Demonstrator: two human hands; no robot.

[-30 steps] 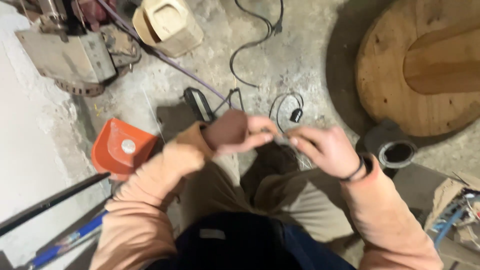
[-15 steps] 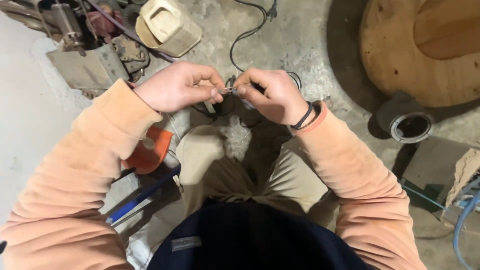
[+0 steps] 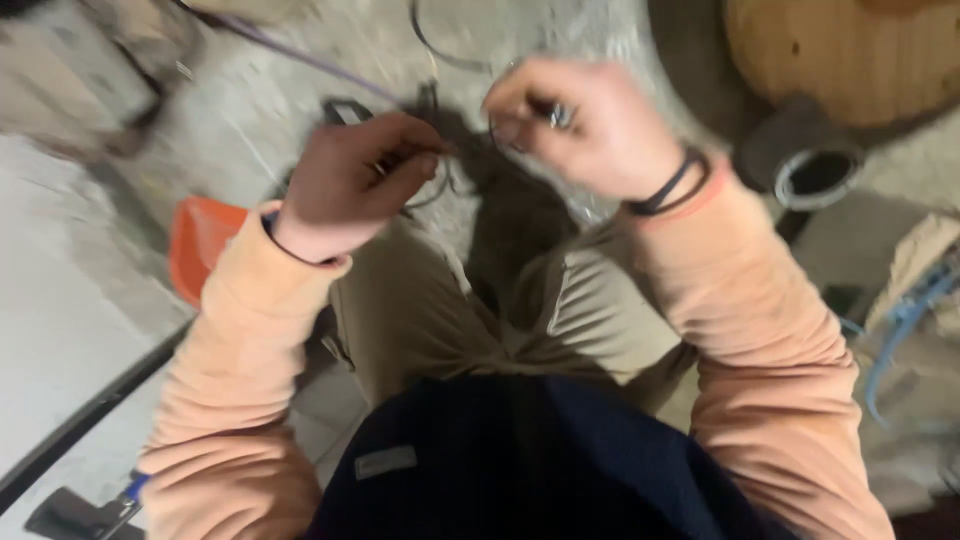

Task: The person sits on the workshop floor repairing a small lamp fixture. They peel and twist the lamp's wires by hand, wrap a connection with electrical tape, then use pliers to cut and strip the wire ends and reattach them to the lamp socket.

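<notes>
Since half a second ago both hands sit higher in the frame and slightly further apart. Left hand (image 3: 350, 180), at upper centre-left, pinches a thin dark wire (image 3: 440, 170) in curled fingers. Right hand (image 3: 590, 125), upper centre, closes its fingertips on the wire's other end. An orange object (image 3: 200, 245) lies at left on the floor (image 3: 330, 60); motion blur hides finer detail.

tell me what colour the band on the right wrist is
Black, a thin band above the peach sleeve cuff; the head view shows it.
</notes>
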